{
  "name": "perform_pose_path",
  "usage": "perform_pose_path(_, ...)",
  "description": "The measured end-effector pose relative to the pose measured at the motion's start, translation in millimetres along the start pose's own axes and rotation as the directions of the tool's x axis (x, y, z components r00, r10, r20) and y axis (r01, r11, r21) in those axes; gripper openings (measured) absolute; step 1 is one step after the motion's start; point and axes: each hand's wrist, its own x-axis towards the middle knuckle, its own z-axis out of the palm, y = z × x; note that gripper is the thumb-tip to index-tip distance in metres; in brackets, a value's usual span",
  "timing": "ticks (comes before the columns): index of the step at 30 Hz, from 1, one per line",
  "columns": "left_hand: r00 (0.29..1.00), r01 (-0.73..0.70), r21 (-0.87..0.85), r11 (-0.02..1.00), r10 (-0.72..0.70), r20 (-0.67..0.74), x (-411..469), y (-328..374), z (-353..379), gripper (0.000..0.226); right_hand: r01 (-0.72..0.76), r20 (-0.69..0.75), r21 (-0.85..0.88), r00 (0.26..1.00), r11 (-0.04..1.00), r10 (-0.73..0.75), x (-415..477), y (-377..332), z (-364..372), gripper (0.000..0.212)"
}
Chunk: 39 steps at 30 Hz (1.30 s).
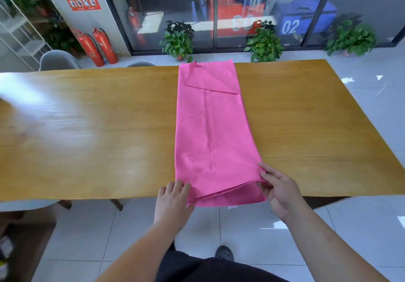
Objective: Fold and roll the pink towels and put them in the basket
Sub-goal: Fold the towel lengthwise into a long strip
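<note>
Folded pink towel (213, 132) lengthwise across table (98, 128)

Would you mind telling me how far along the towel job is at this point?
Done: the pink towel lies folded into a long strip on the wooden table. In hand: the left hand and right hand grip its near corners. Left: rolling it up and putting it away.

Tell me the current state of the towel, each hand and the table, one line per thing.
pink towel: folded into a long strip, flat on the table, near end overhanging the edge.
left hand: holds the towel's near left corner.
right hand: pinches the near right corner's layers.
table: bears the towel, glare on its left.
</note>
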Motion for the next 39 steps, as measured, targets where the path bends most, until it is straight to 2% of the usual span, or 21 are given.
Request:
perform_pose_path(2, 0.998, 0.042, -0.011, 0.999, -0.042, -0.050, 2, -1, 1, 0.045, 0.002, -0.038, -0.063, 0.999, 0.998, -0.004, 2, 2, -7, 0.032)
perform_pose_path(5, 0.990, 0.118, -0.072, 0.990, -0.124, -0.072, -4, -12, -1, 0.045, -0.038, -0.120, -0.321, 0.993, 0.946, 0.000, 6, 12, -26, 0.033)
perform_pose_path(7, 0.983, 0.149, -0.137, 0.979, -0.162, -0.083, -12, -19, -1, 0.044, -0.061, -0.122, -0.396, 0.992, 0.916, 0.013, 7, 17, -33, 0.033)
perform_pose_path(10, 0.941, 0.284, -0.343, 0.895, -0.328, -0.078, -25, -19, -4, 0.026, 0.071, -0.042, -0.374, 0.995, 0.925, -0.093, -3, 10, -23, 0.031)
perform_pose_path(13, 0.882, 0.399, -0.502, 0.767, -0.471, -0.019, -31, -12, -9, 0.019, 0.215, -0.029, -0.494, 0.964, 0.842, -0.263, -12, 13, -25, 0.037)
perform_pose_path(16, 0.865, 0.457, -0.497, 0.738, -0.498, 0.056, -35, -11, -5, 0.022, 0.105, -0.122, -0.739, 0.951, 0.665, -0.285, -6, 34, -42, 0.036)
perform_pose_path(18, 0.860, 0.482, -0.468, 0.741, -0.502, 0.090, -34, -11, -3, 0.021, 0.073, -0.121, -0.803, 0.952, 0.592, -0.281, 0, 42, -48, 0.034)
perform_pose_path(22, 0.844, 0.516, -0.462, 0.721, -0.520, 0.130, -33, -13, 0, 0.023, 0.137, -0.115, -0.809, 0.917, 0.571, -0.383, -6, 40, -40, 0.030)
perform_pose_path(25, 0.817, 0.556, -0.497, 0.666, -0.549, 0.178, -34, -12, -2, 0.026, 0.159, -0.118, -0.817, 0.895, 0.554, -0.431, -11, 43, -41, 0.025)
perform_pose_path(31, 0.765, 0.622, -0.605, 0.497, -0.552, 0.333, -33, -6, -2, 0.027, 0.128, -0.086, -0.878, 0.905, 0.461, -0.416, -8, 52, -50, 0.015)
perform_pose_path(34, 0.733, 0.628, -0.700, 0.339, -0.559, 0.388, -32, -6, 1, 0.024, 0.100, -0.120, -0.890, 0.890, 0.444, -0.440, -13, 56, -49, 0.022)
perform_pose_path(37, 0.660, 0.606, -0.793, 0.058, -0.593, 0.461, -28, -6, 3, 0.023, 0.077, -0.160, -0.841, 0.910, 0.535, -0.383, -18, 59, -40, 0.032)
perform_pose_path(39, 0.630, 0.581, -0.813, -0.044, -0.608, 0.483, -24, -5, 4, 0.026, 0.049, -0.215, -0.763, 0.921, 0.645, -0.325, -15, 62, -36, 0.033)
